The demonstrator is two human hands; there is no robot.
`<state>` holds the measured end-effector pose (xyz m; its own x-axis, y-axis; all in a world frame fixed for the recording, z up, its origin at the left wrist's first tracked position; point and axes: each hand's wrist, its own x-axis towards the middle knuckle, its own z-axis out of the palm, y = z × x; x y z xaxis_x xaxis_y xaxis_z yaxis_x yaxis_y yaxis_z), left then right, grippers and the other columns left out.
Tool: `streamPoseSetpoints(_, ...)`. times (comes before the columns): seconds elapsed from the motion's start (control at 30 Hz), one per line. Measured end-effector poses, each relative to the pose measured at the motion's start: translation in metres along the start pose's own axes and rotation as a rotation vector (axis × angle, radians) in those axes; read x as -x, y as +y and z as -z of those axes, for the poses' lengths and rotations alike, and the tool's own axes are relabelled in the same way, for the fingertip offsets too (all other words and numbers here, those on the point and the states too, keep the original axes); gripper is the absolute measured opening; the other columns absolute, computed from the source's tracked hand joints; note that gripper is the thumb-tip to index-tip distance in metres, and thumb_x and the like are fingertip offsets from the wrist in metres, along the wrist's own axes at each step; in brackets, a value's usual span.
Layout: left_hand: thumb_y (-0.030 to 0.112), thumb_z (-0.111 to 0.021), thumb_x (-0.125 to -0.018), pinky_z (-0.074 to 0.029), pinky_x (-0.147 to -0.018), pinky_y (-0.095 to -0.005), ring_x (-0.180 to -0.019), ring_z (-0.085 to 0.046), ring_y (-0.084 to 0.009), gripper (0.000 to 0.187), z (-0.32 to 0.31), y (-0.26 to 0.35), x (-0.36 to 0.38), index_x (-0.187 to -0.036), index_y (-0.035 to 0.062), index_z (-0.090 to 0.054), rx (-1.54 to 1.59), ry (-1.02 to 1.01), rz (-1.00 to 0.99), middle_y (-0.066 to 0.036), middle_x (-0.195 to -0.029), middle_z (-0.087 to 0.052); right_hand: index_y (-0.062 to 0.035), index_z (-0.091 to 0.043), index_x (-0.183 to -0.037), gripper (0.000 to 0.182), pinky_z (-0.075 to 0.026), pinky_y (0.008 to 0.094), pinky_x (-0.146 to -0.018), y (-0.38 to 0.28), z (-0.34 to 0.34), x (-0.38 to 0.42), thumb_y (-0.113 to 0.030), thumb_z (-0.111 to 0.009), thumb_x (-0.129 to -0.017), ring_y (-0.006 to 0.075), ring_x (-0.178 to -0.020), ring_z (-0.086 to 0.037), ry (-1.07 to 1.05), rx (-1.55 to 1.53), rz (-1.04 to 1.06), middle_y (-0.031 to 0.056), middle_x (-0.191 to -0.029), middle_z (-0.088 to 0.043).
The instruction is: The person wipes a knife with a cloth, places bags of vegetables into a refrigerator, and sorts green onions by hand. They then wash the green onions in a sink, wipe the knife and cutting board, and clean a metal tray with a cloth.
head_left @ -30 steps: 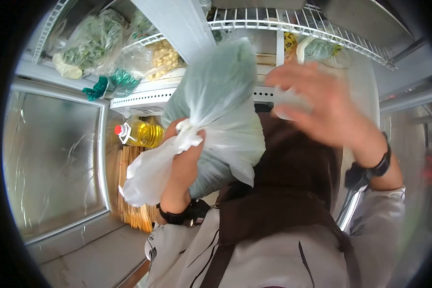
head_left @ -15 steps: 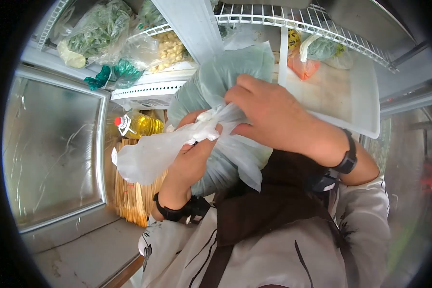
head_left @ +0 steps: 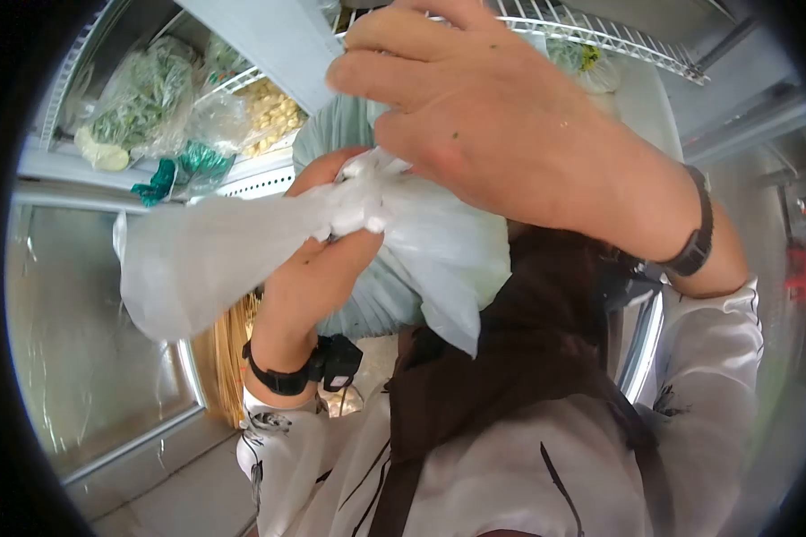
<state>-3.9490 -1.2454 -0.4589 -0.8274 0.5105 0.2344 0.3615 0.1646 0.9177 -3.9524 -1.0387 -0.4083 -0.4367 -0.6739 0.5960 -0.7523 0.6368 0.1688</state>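
Observation:
A large translucent plastic bag (head_left: 461, 237) with pale greenish contents rests against my apron, its neck bunched into a white twisted knot. My left hand (head_left: 318, 268) is closed around that knotted neck, and a loose flap of the bag hangs out to the left. Above the bag and close to the camera is my right hand (head_left: 484, 116), its fingers bent and spread apart. Nothing shows between them, though the palm side is hidden from view. It covers part of the bag's upper side.
Bagged leafy greens (head_left: 148, 98) and a bag of small yellowish pieces (head_left: 273, 107) lie on the shelf at the upper left. A white wire shelf (head_left: 600, 36) runs across the upper right. An open glass door (head_left: 98, 313) stands left, beside thin wooden sticks (head_left: 231, 349).
My right hand has come off the bag's neck and risen up toward the camera. My left hand, still gripping the knot, has shifted slightly left and up with the bag.

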Motion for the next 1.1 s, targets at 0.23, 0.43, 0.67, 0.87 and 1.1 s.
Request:
streamPoseSetpoints(0.23,-0.001,-0.061,-0.073,-0.042,-0.087,-0.0313,-0.098,-0.053,-0.0169,0.059,-0.003,-0.007,0.016,-0.129,-0.0031,-0.043,-0.017,0.147,0.074,-0.01,-0.111,-0.056,-0.0011,-0.052,-0.068,0.011,-0.045,0.031,-0.064,0.028,-0.021,0.04,-0.001,-0.062,-0.067,0.0232,-0.074,-0.056,0.085,-0.364,-0.408,0.0082,-0.083,-0.059)
streamPoseSetpoints(0.43,0.0,-0.06,-0.072,-0.038,-0.079,-0.0275,-0.08,-0.05,-0.0157,0.024,0.014,-0.012,0.03,-0.096,-0.0014,-0.061,-0.209,0.395,-0.1,-0.006,-0.089,-0.057,-0.0001,-0.06,-0.07,0.011,-0.045,0.0259,-0.058,0.04,0.006,0.101,-0.01,-0.063,-0.072,0.0098,-0.065,-0.056,0.498,-0.452,-0.977,0.0052,-0.074,-0.064)
streamPoseSetpoints(0.67,0.001,-0.06,-0.071,-0.036,-0.077,-0.0259,-0.08,-0.049,-0.015,0.012,0.026,-0.022,0.022,-0.082,0.0005,-0.057,-0.174,0.491,-0.11,-0.005,-0.086,-0.055,-0.0035,-0.056,-0.062,0.011,-0.038,0.0216,-0.053,0.034,0.056,0.178,-0.004,-0.063,-0.07,0.007,-0.059,-0.048,0.932,-0.319,-1.422,0.0006,-0.068,-0.058)
streamPoseSetpoints(0.87,0.001,-0.057,-0.076,-0.036,-0.082,-0.0273,-0.085,-0.048,-0.0154,0.015,0.027,-0.039,0.007,-0.091,0.0001,-0.056,-0.18,0.436,-0.176,-0.005,-0.089,-0.053,-0.0054,-0.055,-0.062,0.012,-0.037,0.0224,-0.052,0.054,0.055,0.216,-0.001,-0.064,-0.068,0.0081,-0.054,-0.045,1.257,-0.325,-1.558,-0.0017,-0.061,-0.051)
streamPoseSetpoints(1.1,0.007,-0.051,-0.085,-0.035,-0.087,-0.0288,-0.095,-0.047,-0.0161,0.016,0.014,-0.035,-0.007,-0.099,-0.0002,-0.055,-0.027,0.644,-0.092,-0.006,-0.102,-0.052,-0.0023,-0.055,-0.066,0.01,-0.038,0.023,-0.056,0.076,0.019,0.223,-0.004,-0.065,-0.068,0.01,-0.06,-0.047,1.357,-0.196,-1.441,0.0002,-0.066,-0.054)
